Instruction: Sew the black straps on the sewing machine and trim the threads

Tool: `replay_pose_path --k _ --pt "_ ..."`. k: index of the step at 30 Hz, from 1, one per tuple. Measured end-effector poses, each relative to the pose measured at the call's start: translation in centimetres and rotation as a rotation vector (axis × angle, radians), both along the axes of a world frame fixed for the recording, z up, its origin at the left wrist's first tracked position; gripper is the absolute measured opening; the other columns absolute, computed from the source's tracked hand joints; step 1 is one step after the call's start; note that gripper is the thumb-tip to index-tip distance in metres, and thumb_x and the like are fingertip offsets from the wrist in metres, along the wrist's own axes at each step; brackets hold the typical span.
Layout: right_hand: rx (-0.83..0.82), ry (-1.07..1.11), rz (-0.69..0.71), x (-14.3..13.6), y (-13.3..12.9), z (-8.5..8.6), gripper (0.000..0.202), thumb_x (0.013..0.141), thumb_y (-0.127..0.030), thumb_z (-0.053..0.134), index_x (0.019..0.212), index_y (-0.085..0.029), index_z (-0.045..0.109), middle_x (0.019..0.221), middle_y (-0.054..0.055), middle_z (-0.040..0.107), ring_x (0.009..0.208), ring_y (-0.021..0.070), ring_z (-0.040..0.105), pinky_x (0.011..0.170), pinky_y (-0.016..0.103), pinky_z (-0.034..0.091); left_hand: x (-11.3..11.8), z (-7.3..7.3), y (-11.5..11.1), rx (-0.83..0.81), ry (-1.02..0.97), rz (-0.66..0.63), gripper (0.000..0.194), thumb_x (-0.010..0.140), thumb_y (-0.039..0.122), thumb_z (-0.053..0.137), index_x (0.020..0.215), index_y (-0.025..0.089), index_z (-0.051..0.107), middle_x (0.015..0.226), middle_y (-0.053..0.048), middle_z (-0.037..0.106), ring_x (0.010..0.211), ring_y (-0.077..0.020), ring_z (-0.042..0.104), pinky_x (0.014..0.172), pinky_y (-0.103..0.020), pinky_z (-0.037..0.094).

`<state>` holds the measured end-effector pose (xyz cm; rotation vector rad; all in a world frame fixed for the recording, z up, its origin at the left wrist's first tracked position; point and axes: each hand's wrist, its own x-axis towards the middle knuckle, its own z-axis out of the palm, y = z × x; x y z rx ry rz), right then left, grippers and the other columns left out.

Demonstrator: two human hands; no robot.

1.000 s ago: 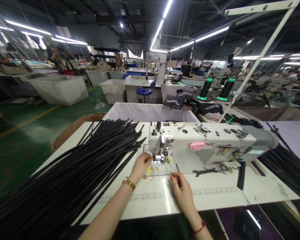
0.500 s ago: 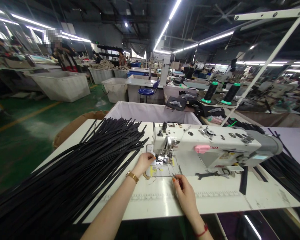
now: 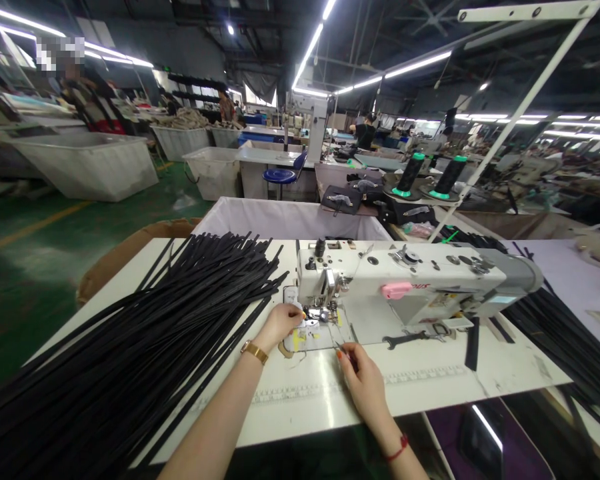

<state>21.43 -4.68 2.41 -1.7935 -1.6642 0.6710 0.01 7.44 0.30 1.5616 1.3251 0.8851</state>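
A white sewing machine (image 3: pixel 375 270) stands on the table, its presser foot (image 3: pixel 319 313) above the needle plate. My left hand (image 3: pixel 283 325) is at the left side of the presser foot, with thumb and finger pinched together. Whatever lies between those fingertips is too small to make out. Right of the plate's front edge, my right hand (image 3: pixel 363 373) is closed on a thin pointed metal tool (image 3: pixel 337 346), whose tip points towards the presser foot. Loose thread (image 3: pixel 296 360) lies in front of the plate. A big heap of black straps (image 3: pixel 180 313) covers the table's left part.
A wrench (image 3: pixel 410 339) lies before the machine, and a ruler strip (image 3: pixel 420 376) runs along the table. More black straps (image 3: pixel 555 333) lie at right. Behind are a lined bin (image 3: pixel 260 217) and two black thread cones (image 3: pixel 410 175). People stand in the background.
The whole view has shifted slightly, so most things appear farther left. Both hands keep about the same places at the machine and the same closed grips.
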Motion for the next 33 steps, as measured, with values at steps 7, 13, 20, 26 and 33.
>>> replay_pose_path --k 7,13,20,26,33 --pt "0.013 -0.005 0.012 0.1 0.2 -0.1 0.027 0.092 -0.048 0.043 0.097 -0.026 0.057 0.074 -0.002 0.064 0.069 0.0174 0.06 0.063 0.028 0.038 0.3 -0.6 0.2 0.026 0.015 0.044 0.026 0.077 0.035 0.057 0.072 0.014 0.071 0.061 -0.003 0.066 0.045 -0.0141 0.055 0.042 -0.024 0.039" --pt "0.012 0.007 0.022 0.3 0.1 0.0 0.027 0.092 -0.048 0.043 0.097 -0.025 0.057 0.076 -0.002 0.065 0.07 0.0173 0.061 0.064 0.028 0.04 0.6 -0.7 -0.2 0.057 0.075 0.121 0.027 0.078 0.036 0.056 0.077 0.015 0.072 0.071 -0.005 0.071 0.062 -0.0202 0.065 0.052 -0.026 0.045" --pt "0.014 0.018 0.031 0.5 0.1 0.1 0.027 0.091 -0.047 0.043 0.098 -0.025 0.058 0.078 0.0 0.066 0.071 0.0174 0.061 0.064 0.028 0.041 1.2 -0.8 -0.5 0.099 0.173 0.17 0.023 0.08 0.033 0.056 0.076 0.018 0.073 0.075 -0.005 0.073 0.069 -0.0217 0.067 0.059 -0.028 0.046" --pt "0.011 0.042 0.042 0.8 0.0 0.0 0.026 0.092 -0.047 0.044 0.097 -0.025 0.058 0.077 -0.001 0.066 0.071 0.0173 0.061 0.064 0.028 0.04 1.6 -0.7 -0.8 0.11 0.244 0.19 0.018 0.079 0.029 0.058 0.079 0.019 0.073 0.084 -0.007 0.075 0.078 -0.0219 0.068 0.065 -0.027 0.047" --pt "0.027 0.047 0.054 1.0 -0.1 -0.2 0.026 0.092 -0.046 0.044 0.098 -0.025 0.059 0.076 -0.002 0.066 0.07 0.0166 0.061 0.064 0.027 0.04 1.8 -0.8 -1.1 0.111 0.273 0.223 0.019 0.08 0.032 0.059 0.086 0.019 0.073 0.09 -0.008 0.075 0.083 -0.0238 0.069 0.071 -0.029 0.048"
